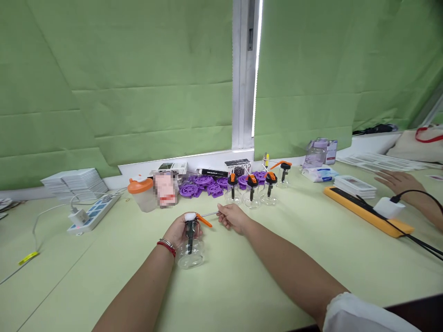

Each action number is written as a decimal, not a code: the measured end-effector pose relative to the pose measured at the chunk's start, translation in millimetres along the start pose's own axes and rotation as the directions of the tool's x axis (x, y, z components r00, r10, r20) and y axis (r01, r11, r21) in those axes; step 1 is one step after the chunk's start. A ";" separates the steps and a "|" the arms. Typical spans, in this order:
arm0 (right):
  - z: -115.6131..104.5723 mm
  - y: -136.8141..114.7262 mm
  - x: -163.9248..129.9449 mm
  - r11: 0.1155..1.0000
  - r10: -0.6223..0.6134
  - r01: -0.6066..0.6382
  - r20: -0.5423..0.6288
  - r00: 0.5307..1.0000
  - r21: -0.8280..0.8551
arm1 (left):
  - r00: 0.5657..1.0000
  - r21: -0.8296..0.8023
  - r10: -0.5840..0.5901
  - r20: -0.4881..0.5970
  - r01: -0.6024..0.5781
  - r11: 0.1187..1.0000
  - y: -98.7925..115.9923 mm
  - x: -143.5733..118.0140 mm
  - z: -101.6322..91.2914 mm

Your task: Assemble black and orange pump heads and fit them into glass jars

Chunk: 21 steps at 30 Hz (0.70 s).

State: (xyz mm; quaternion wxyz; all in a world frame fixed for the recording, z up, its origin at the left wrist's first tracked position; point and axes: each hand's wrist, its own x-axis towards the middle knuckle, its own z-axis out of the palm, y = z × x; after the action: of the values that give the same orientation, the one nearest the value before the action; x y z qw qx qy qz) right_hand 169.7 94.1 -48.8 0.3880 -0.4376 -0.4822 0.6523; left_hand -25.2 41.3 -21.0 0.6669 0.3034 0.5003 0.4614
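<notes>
- Head view: our left hand (180, 230) wraps the top of a clear bottle (191, 251) that lies tilted on the table (242, 286), its base towards us. We judge the wrap is there to keep the bottle from rolling.
- Our right hand (234, 217) pinches a thin metal rod (209, 214) between narrowed fingertips. The rod runs level towards the bottle's cap, where an orange lever (204, 221) sticks out to the right. Holding it by the far end seems to leave its tip free at the cap; whether the tip touches the cap we cannot tell.
- Both forearms rest low over the table, which would steady the fine work.
- Just behind the right hand stand four more bottles (252, 196) with orange and black tops, upright in a loose row. A sweep forward could tip them.
- Further back, purple wheels (204, 184) lie heaped by the sill, with an orange-lidded jar (141, 193) to the left.
- A power strip (93, 213) lies well apart on the left, its cable trailing towards the near edge.
- On the right, another person's hand (398, 182) rests by a yellow bar (367, 211) and its black cable, well clear of us.
- Bare table lies open between our arms and towards us.
</notes>
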 end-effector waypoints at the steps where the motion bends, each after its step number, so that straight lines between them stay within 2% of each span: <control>1: 1.1 0.7 1.8 1.000 0.008 -0.008 -0.020 1.000 -0.009 | 1.000 0.003 -0.013 0.001 0.013 1.000 -0.3 -0.3 0.4; 7: 2.8 3.3 5.6 1.000 -0.005 0.004 -0.054 0.999 -0.019 | 1.000 -0.037 0.000 0.015 0.000 0.999 -4.2 -1.1 -2.2; 12: 1.4 4.5 5.8 0.998 0.042 -0.047 -0.092 0.995 -0.046 | 0.999 -0.028 0.033 0.034 -0.033 0.999 -4.4 -4.2 -2.2; 21: 0.6 3.8 0.0 0.999 -0.002 -0.002 -0.070 0.998 -0.053 | 0.997 -0.016 0.047 0.062 -0.046 0.999 -7.5 -3.0 -5.9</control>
State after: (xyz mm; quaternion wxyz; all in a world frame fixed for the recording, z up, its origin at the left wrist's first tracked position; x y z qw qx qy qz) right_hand 168.8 93.0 -52.3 0.3932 -0.4703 -0.4853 0.6235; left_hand -28.7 35.2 -28.2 0.6734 0.3247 0.4685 0.4707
